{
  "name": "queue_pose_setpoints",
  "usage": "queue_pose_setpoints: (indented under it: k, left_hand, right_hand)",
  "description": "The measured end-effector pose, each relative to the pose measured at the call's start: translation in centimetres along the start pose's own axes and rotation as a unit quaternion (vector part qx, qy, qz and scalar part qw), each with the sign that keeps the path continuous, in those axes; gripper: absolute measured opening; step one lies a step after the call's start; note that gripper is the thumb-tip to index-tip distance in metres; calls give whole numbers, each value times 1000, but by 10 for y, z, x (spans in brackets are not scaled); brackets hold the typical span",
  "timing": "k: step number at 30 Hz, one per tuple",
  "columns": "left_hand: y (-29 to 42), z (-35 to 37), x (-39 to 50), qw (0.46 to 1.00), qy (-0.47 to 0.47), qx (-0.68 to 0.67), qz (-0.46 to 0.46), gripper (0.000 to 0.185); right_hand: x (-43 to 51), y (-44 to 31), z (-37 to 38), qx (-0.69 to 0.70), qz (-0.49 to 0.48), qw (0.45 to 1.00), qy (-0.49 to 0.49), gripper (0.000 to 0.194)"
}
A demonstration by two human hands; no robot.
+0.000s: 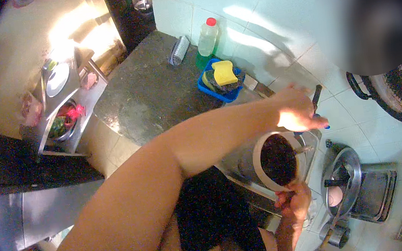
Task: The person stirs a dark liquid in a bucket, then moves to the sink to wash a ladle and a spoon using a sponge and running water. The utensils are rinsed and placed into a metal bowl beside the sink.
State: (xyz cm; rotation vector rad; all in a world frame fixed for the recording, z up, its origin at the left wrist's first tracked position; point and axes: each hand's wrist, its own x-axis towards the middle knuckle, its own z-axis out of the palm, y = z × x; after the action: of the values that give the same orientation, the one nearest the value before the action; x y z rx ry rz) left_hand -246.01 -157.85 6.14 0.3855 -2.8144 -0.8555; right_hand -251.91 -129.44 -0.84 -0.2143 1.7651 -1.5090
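Note:
My right hand (294, 199) grips the near rim of a round pale-rimmed vessel (263, 172), tilted so that its dark inside shows. Whether that dark area is contents or the inner wall cannot be told. Beneath the vessel is a stainless steel sink (238, 158). A short metal piece, probably the tap spout (304, 149), reaches to the vessel's far edge. My left arm stretches across the view, and my left hand (295, 110) is over the far side of the sink, by the tap. Glare and blur hide what its fingers touch. Close by is a black handle (317, 97).
On the dark stone counter (149, 86) stand a blue basket (212, 94) with a yellow sponge (225, 72), a red-capped bottle (208, 38) and a ridged brush-like object (179, 50). Metal pans (355, 165) and a tray (376, 193) hang on the tiled wall at right.

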Motion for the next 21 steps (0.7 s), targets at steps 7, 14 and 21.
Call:
queue_pose_setpoints:
  k: [7, 14, 21]
  left_hand:
    - [29, -19, -26, 995, -82, 29, 55, 78]
    - [59, -85, -111, 995, 4, 52, 86, 53]
    - [-1, -101, -247, 951, 253, 43, 172, 22]
  right_hand:
    - [8, -1, 89, 19, 3, 995, -101, 18]
    - [32, 17, 181, 81, -18, 960, -267, 34]
    - [33, 22, 262, -46, -99, 946, -306, 33]
